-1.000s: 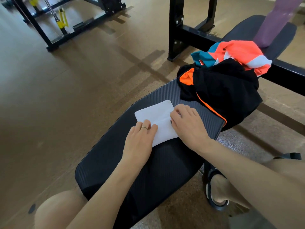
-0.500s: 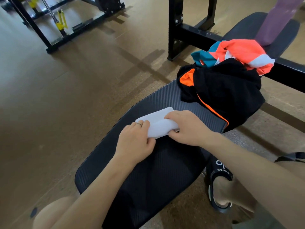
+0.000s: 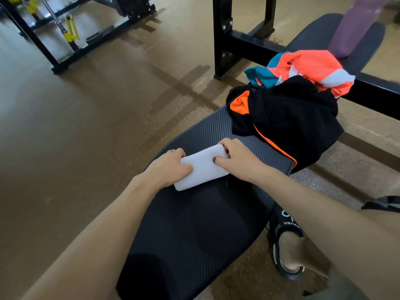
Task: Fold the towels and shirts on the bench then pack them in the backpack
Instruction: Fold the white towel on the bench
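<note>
A small white towel (image 3: 202, 168), folded into a thick narrow rectangle, lies across the black ribbed bench pad (image 3: 194, 224). My left hand (image 3: 171, 167) grips its left end with curled fingers. Its right end is held by my right hand (image 3: 236, 158), thumb on top and fingers curled round the far edge. A crumpled black shirt with orange trim (image 3: 290, 118) sits on the bench just beyond, partly hanging over the right side. On top of it lies a bunched orange, teal and white shirt (image 3: 303, 68). No backpack is clearly in view.
A black steel rack frame (image 3: 225, 37) stands on the brown floor behind the bench. More gym equipment with yellow parts (image 3: 69, 33) is at the far left. A purple roll (image 3: 355, 24) rests on the far pad. My sandalled foot (image 3: 287, 245) is right of the bench.
The flat towel has been folded over once more into a narrower, thicker bundle. Both hands went from pressing it flat to gripping its two ends.
</note>
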Demonstrator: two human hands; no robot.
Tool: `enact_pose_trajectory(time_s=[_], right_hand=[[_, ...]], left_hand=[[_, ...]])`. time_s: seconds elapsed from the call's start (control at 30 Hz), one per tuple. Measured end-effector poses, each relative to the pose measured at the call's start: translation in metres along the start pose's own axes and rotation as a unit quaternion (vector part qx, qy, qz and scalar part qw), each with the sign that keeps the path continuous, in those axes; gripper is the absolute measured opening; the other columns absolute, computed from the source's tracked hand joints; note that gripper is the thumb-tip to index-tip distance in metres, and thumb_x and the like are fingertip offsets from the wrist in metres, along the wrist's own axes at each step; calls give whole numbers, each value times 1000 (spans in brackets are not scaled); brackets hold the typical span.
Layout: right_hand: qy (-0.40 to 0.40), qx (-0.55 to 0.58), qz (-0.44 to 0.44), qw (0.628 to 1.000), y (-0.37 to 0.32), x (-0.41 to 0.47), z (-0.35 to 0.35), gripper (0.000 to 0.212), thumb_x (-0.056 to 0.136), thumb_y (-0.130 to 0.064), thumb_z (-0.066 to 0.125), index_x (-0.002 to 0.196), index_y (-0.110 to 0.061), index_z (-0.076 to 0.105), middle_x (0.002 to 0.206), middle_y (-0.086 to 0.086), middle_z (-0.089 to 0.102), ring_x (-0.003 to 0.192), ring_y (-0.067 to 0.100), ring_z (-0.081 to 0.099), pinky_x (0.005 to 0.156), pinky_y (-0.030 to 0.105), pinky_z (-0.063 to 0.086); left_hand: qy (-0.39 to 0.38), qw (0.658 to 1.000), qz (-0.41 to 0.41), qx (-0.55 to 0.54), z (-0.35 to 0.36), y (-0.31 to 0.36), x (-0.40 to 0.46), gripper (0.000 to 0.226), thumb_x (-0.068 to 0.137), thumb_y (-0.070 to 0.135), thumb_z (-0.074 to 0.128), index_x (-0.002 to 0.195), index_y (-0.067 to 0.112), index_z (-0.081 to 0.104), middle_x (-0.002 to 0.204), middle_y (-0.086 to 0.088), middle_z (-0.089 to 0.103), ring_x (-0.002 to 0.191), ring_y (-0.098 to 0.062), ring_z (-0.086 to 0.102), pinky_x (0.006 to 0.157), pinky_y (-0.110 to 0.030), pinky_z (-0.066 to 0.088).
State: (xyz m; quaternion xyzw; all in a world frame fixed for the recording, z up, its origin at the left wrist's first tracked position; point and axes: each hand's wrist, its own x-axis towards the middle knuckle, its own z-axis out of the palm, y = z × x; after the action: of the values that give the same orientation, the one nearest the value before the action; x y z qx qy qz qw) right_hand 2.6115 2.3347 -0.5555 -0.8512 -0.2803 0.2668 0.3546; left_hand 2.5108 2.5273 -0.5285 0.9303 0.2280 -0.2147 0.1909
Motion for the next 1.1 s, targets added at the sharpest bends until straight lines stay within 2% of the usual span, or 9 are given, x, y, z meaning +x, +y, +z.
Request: enact_pose_trajectory(time_s=[0.3,0.4,0.47,0.57,0.7,0.8,0.9,1.03,1.1], right_hand=[[-25,65,23,997,4,-12,-8,27,78,-25,72,102,-25,58,103,-2,62,96,17,60,71,29,49],[-39,60,27,997,10,-33,-8,32,75,-28,74,102,-28,58,106,-3,62,98,17,61,81,39,56],[-46,47,26,998,13,-53,-12,45,74,-28,73,116,-28,56,112,-3,61,103,17,61,86,40,56],[-97,-5,38,995,13,-83,-24,81,77,-24,75,148,-22,37,122,-2,55,110,17,55,84,29,46],[-95,-135,3,986,-1,-141,-57,101,64,-28,73,154,-22,27,137,0,41,131,22,39,100,37,43],[-91,-172,-20,981,-19,-187,-95,75,63,-29,75,132,-29,46,120,-3,56,111,19,54,89,40,51],[-35,-217,13,975,-24,-236,-138,51,71,-35,79,116,-25,57,98,-6,62,90,16,60,75,37,54],[65,-304,51,949,-3,-305,-172,33,86,-39,66,112,-20,58,100,2,64,94,24,61,81,42,51],[97,-301,91,944,22,-340,-171,34,92,-35,60,123,-20,55,113,2,64,103,26,61,85,39,49]], left_hand=[[-72,997,4,-34,13,14,-21,25,90,29,56,97,5,58,99,-8,57,83,-21,53,69,-34,41],[-70,995,44,-51,22,17,-41,10,90,25,54,85,16,52,99,-4,52,92,-24,54,74,-36,44],[-53,995,72,-37,22,23,-55,8,91,24,50,84,23,47,96,-5,56,92,-29,57,72,-39,45],[-39,989,137,42,17,42,-75,3,89,28,46,87,28,44,90,-5,54,92,-29,53,69,-40,44],[34,934,295,197,8,99,-112,9,91,22,48,99,19,46,77,5,47,90,-24,43,71,-39,33],[93,889,382,234,2,149,-137,30,88,22,48,117,22,50,87,7,51,89,-22,37,83,-42,39],[141,854,442,237,0,196,-153,33,84,25,46,115,19,51,90,6,48,92,-23,38,85,-45,40],[175,824,501,201,15,253,-165,42,76,27,45,112,10,56,91,-5,57,93,-31,44,80,-50,46],[168,809,536,175,37,280,-173,46,77,23,49,119,9,58,96,-7,61,99,-32,45,83,-50,46]])
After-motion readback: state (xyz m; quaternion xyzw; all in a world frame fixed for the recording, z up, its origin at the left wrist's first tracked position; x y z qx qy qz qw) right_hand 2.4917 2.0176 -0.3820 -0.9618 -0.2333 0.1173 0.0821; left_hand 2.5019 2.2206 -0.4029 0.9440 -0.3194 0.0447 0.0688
